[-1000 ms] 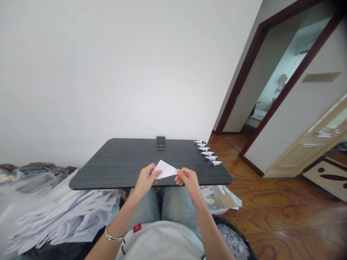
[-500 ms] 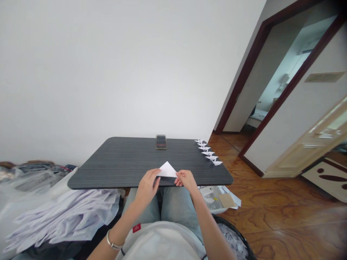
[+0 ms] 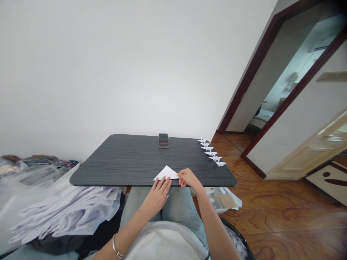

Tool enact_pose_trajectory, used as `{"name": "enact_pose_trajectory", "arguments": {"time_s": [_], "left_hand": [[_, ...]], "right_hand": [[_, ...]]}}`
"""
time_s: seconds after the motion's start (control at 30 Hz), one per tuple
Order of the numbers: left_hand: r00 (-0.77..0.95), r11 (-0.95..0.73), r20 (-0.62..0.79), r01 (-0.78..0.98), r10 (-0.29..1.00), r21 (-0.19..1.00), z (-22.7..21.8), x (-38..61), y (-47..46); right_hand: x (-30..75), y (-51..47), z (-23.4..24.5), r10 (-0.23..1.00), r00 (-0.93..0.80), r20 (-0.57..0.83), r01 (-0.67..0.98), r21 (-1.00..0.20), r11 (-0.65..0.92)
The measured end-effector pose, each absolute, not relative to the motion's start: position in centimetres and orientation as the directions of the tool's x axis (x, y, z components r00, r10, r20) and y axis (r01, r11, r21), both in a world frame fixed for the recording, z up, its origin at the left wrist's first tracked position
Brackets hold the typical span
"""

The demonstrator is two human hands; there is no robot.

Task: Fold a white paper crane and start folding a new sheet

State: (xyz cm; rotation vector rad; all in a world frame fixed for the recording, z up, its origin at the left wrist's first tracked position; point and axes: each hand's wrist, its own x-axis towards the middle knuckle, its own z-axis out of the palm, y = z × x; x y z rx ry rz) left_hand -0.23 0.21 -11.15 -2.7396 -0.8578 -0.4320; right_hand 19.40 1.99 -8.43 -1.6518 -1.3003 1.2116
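Observation:
A white sheet of paper folded into a triangle (image 3: 166, 172) lies near the front edge of the dark table (image 3: 121, 159), its point facing away from me. My left hand (image 3: 158, 193) rests over the paper's near edge with its fingers stretched out and lying flat. At the paper's right corner, my right hand (image 3: 187, 177) pinches it between thumb and fingers. Several folded paper cranes (image 3: 210, 153) stand in a row along the table's right edge.
A phone on a stand (image 3: 163, 141) is at the table's back edge by the wall. White cloth (image 3: 73, 213) is heaped at the left. Below the table on the right are a plastic box (image 3: 217, 202) with papers and a black-rimmed bin (image 3: 235, 238).
My left hand has left the paper's left corner, moved right and flattened onto its near edge. The right hand still pinches the right corner. The view has shifted slightly.

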Motion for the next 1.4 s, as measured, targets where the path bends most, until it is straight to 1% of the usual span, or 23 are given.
{"name": "enact_pose_trajectory", "arguments": {"time_s": [0.13, 0.23, 0.4, 0.43, 0.47, 0.5, 0.53, 0.57, 0.6, 0.63, 0.7, 0.8, 0.97, 1.4], "left_hand": [[0.754, -0.773, 0.34, 0.625, 0.561, -0.11, -11.2, 0.0, 0.2], [0.748, -0.768, 0.341, 0.632, 0.57, -0.101, -11.3, 0.1, 0.1], [0.742, -0.764, 0.358, 0.636, 0.567, -0.109, -11.2, 0.1, 0.1], [0.742, -0.764, 0.358, 0.636, 0.567, -0.109, -11.2, 0.1, 0.1], [0.743, -0.764, 0.356, 0.636, 0.568, -0.108, -11.2, 0.1, 0.1], [0.743, -0.764, 0.353, 0.636, 0.569, -0.107, -11.2, 0.1, 0.1], [0.743, -0.764, 0.351, 0.636, 0.57, -0.106, -11.2, 0.1, 0.1], [0.743, -0.764, 0.351, 0.636, 0.57, -0.106, -11.2, 0.2, 0.2], [0.743, -0.764, 0.351, 0.636, 0.57, -0.108, -11.2, 0.2, 0.2], [0.744, -0.764, 0.351, 0.636, 0.569, -0.11, -11.2, 0.2, 0.2], [0.746, -0.764, 0.352, 0.634, 0.566, -0.116, -11.2, 0.3, 0.2], [0.752, -0.767, 0.347, 0.63, 0.56, -0.126, -11.3, 0.3, 0.2], [0.756, -0.765, 0.335, 0.63, 0.563, -0.134, -11.3, 0.4, 0.3], [0.752, -0.76, 0.333, 0.635, 0.569, -0.135, -11.4, 0.6, 0.4]], "right_hand": [[19.4, 2.0, -8.6, 0.971, 0.078, -0.227, 0.42, -0.876, -0.239], [19.7, 1.8, -8.6, 0.975, 0.131, -0.182, 0.522, -0.823, -0.224], [20.1, 0.5, -7.6, 0.959, 0.28, -0.032, 0.671, -0.708, -0.22], [20.0, 0.1, -7.3, 0.951, 0.309, 0.004, 0.687, -0.692, -0.221], [19.8, -0.4, -7.2, 0.937, 0.343, 0.069, 0.712, -0.669, -0.212], [19.4, -0.9, -7.1, 0.914, 0.344, 0.215, 0.776, -0.613, -0.148], [19.0, -1.5, -7.1, 0.9, 0.283, 0.331, 0.822, -0.567, -0.05], [18.4, -2.1, -7.3, 0.889, 0.191, 0.415, 0.845, -0.53, 0.065], [17.8, -2.6, -7.7, 0.882, 0.085, 0.463, 0.852, -0.493, 0.176], [17.2, -3.1, -8.1, 0.877, -0.006, 0.48, 0.853, -0.455, 0.255], [16.2, -3.8, -9.1, 0.868, -0.142, 0.476, 0.845, -0.398, 0.356], [15.3, -4.1, -10.3, 0.865, -0.207, 0.458, 0.859, -0.338, 0.384], [15.1, -3.3, -10.9, 0.877, -0.225, 0.426, 0.891, -0.275, 0.362], [14.4, -3.3, -11.2, 0.896, -0.175, 0.409, 0.928, -0.235, 0.288]]}}
